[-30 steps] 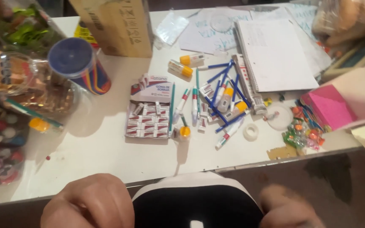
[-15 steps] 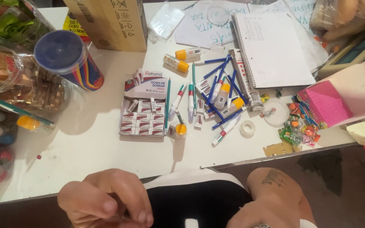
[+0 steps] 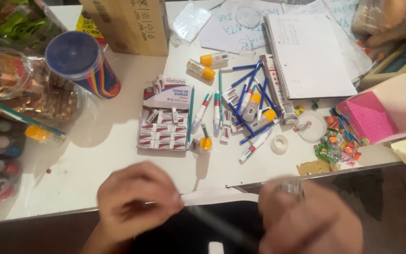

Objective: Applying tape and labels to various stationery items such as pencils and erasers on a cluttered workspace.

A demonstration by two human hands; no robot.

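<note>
A thin, blurred strip (image 3: 212, 195) is being pinched between the left hand (image 3: 135, 202) and right hand (image 3: 306, 218) at the table's (image 3: 95, 160) near edge; its kind cannot be told.

Between our left hand (image 3: 137, 202) and our right hand (image 3: 308, 218) we see a thin, dark, rod-like thing (image 3: 222, 228), blurred by motion, so we cannot tell its kind. It slants from the left hand's pinched fingertips (image 3: 177, 203) down toward the right hand, low in front of us, just off the table's near edge.
</note>
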